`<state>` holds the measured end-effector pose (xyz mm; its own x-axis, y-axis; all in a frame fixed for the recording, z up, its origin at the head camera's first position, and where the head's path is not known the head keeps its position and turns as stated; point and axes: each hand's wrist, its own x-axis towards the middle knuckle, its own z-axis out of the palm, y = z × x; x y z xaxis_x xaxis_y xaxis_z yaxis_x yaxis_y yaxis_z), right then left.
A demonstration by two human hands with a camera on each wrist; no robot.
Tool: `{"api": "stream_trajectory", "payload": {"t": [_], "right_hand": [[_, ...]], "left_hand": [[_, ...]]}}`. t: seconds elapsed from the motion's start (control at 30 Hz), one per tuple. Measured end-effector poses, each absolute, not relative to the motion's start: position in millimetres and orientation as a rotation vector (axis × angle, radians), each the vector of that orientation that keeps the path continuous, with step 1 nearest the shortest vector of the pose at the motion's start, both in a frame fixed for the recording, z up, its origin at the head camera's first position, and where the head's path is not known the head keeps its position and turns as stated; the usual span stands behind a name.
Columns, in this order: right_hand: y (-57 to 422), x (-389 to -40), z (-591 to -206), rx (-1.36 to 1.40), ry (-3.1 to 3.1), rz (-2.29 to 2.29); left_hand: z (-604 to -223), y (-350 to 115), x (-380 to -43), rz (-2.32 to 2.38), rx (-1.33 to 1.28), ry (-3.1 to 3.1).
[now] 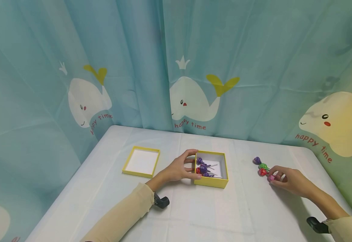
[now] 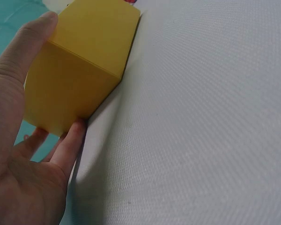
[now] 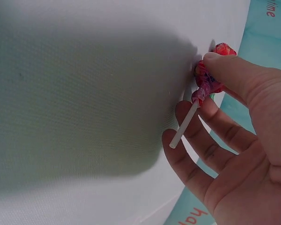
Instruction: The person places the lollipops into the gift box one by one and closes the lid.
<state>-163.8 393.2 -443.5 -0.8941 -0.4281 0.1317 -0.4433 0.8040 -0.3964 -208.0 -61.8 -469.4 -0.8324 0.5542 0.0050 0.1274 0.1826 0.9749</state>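
My left hand grips the left end of an open yellow box, thumb at the front and fingers at the back. Inside lie several purple-wrapped lollipops and a red one, white sticks pointing right. Over at the right, my right hand pinches a pink-wrapped lollipop between thumb and fingers. Its white stick points back toward the palm in the right wrist view. Just beyond these fingers are a red lollipop, a green one and a purple one.
The yellow-rimmed box lid lies inside-up on the table, left of the box. A white cloth covers the table. Blue curtains printed with whales hang along the table's back and sides.
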Motion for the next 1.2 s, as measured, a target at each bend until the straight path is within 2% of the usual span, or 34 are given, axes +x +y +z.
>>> {"api": "stream_trajectory", "payload": {"t": [0.83, 1.2], "right_hand": [[393, -165, -441, 0.652, -3.022, 0.651], [388, -168, -420, 0.807, -3.004, 0.642]], "left_hand": [[-467, -61, -207, 1.688, 0.64, 2.121], [-469, -61, -207, 1.69, 0.652, 2.116]]}}
